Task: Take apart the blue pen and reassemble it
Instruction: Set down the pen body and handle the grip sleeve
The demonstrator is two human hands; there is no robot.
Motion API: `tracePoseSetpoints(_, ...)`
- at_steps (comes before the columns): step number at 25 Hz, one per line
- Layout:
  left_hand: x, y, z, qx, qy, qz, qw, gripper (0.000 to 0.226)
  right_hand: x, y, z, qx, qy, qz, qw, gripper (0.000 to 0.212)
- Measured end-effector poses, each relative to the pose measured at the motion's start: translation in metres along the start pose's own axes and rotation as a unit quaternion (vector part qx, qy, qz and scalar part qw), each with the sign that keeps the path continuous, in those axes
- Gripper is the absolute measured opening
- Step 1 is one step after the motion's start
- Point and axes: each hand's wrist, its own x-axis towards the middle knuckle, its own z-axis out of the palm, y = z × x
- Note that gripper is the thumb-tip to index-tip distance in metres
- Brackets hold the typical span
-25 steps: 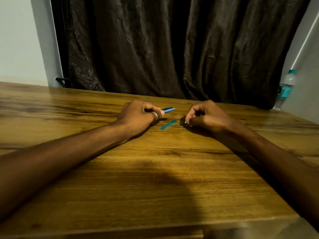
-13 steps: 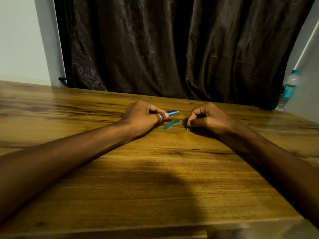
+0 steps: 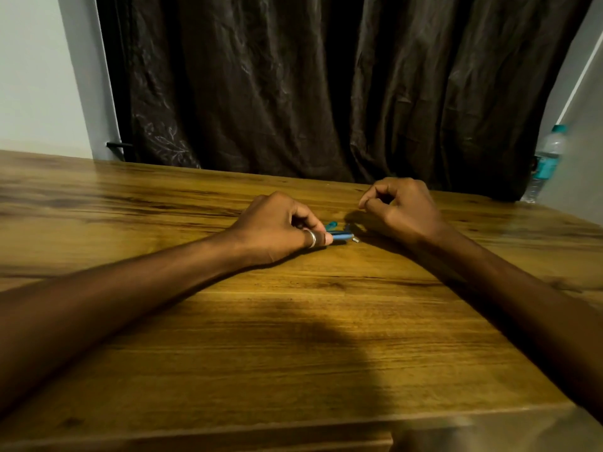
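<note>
Since half a second ago: left hand (image 3: 277, 228) has dropped toward the person and now rests low on the brown wood-grain table (image 3: 293, 337), carrying the blue plastic pen barrel (image 3: 342, 236) with it; right hand (image 3: 403, 208) has lifted away and back, off the parts

Left hand: fingers curled shut around the barrel, blue end poking out past the ringed finger. Small silvery tip (image 3: 356, 240) shows just beyond the barrel end; whether attached or loose, cannot tell

Right hand: thumb and forefinger pinched together, other fingers curled; whether anything small sits in the pinch, cannot tell

Short teal plastic piece (image 3: 331, 225) lies on the table just behind the barrel, near the left fingertips

Risks, as judged
- teal piece is round-looking and unheld; a knuckle nudge could roll it off across the smooth top
- if the silvery bit is loose, it is easily lost in the dim light and dark shadow
- a spring or refill could slip from the open barrel end if tilted down
</note>
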Motion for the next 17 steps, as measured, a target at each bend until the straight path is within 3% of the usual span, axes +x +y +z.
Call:
tracePoseSetpoints(4, -0.0035, 0.0039, 0.0013, 0.011, -0.026, 0.016, 0.999, 0.018, -0.0007, 0.0008, 0.0002, -0.021, 0.0, -0.017, 1.0, 0.016)
tracePoseSetpoints(17, -0.006, 0.0071, -0.002, 0.022, -0.006, -0.007, 1.0, 0.028, 0.0, 0.0003, 0.0016, -0.03, -0.002, -0.023, 0.999, 0.015)
